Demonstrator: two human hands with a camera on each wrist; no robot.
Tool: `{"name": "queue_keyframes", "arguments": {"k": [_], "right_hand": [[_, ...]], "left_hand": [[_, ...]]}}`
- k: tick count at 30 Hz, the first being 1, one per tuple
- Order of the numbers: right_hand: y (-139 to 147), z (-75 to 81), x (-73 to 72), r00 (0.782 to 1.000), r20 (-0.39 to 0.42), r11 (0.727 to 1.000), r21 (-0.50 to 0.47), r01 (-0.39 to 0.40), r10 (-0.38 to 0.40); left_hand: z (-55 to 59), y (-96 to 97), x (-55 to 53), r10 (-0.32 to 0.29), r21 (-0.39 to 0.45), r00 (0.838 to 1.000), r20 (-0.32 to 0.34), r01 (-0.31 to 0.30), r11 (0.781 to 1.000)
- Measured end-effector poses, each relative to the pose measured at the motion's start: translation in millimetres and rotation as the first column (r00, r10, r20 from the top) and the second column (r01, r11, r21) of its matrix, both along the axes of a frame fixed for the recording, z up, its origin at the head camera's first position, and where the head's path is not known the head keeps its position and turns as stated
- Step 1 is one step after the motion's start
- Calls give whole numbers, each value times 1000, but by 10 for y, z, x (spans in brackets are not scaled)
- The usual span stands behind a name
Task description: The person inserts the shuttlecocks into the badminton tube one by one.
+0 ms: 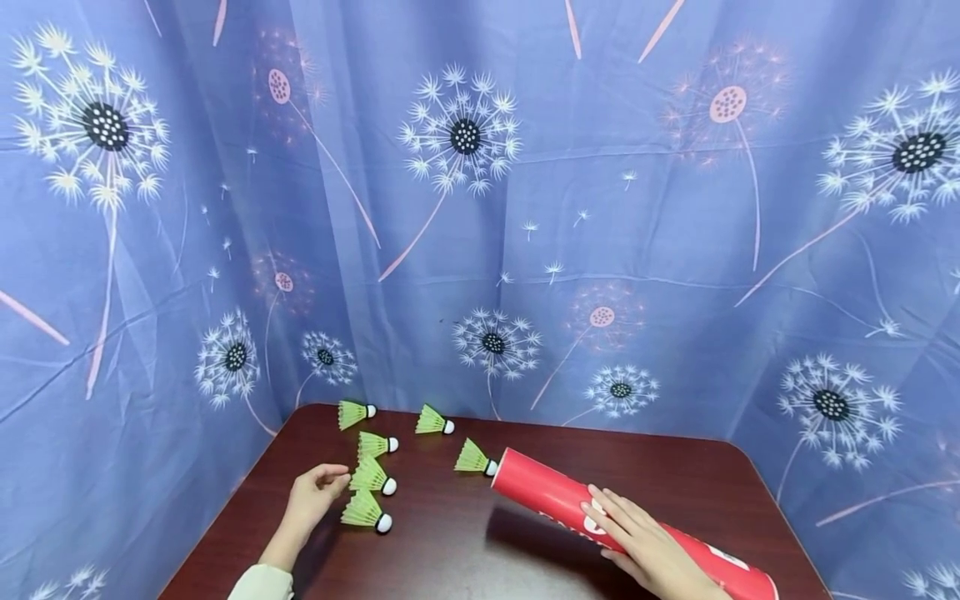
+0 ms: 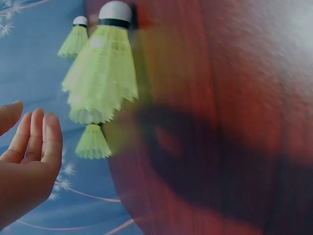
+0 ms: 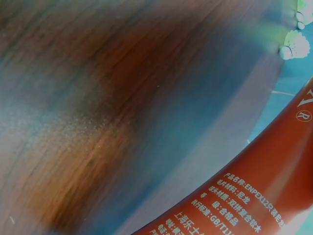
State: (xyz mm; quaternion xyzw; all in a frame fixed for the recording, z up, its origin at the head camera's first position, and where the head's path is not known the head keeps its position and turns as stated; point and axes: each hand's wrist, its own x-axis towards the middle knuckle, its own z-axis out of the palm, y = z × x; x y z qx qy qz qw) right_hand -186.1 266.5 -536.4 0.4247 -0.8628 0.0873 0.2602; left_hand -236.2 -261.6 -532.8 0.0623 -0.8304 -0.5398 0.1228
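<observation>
My right hand (image 1: 637,546) grips a red shuttlecock tube (image 1: 540,487) from above, fingers laid across it. The tube slants, its far end up at the left, with a shadow on the table below. White print covers the tube's side (image 3: 234,196) in the right wrist view. My left hand (image 1: 313,496) hovers at the left with nothing in it, thumb apart from the fingers in the left wrist view. Close by its fingertips are yellow-green shuttlecocks, one in the middle of a column (image 1: 369,475) and one nearest me (image 1: 363,510), white corks pointing right.
Further back on the dark red table (image 1: 442,550) lie more shuttlecocks: one at the back left (image 1: 352,413), one behind the column (image 1: 431,421), and one beside the tube's end (image 1: 472,458). A blue dandelion-print curtain (image 1: 525,250) hangs around the table's far edges.
</observation>
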Motion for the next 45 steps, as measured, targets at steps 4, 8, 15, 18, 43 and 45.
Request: {"name": "queue_keyframes", "arguments": {"k": [4,8,15,18,43,45], "right_hand": [[6,0,-4,1000,-2,1000,-16,-10,10],[10,-19,-16,999,-20,999,-28,-33,32],[9,-45,-37,994,-58,993,-62,-96,93],[-5,-50,-42,993,-58,992,-62,-110,106],[-25,-45,-45,993,-54,993,-50,-110,108],[-30,-43,-41,993,-58,993,-48,-107,104]], "left_hand": [[-97,-55,7,-13,-10,998,62,14,1000],[-178,-67,8,-31,-11,995,97,32,999],[-257,-31,34,-73,-11,990,123,75,997],[-266,-21,61,-72,-12,989,128,74,997],[-227,12,57,-92,58,990,107,86,995],[-204,28,52,-95,74,990,101,88,993]]}}
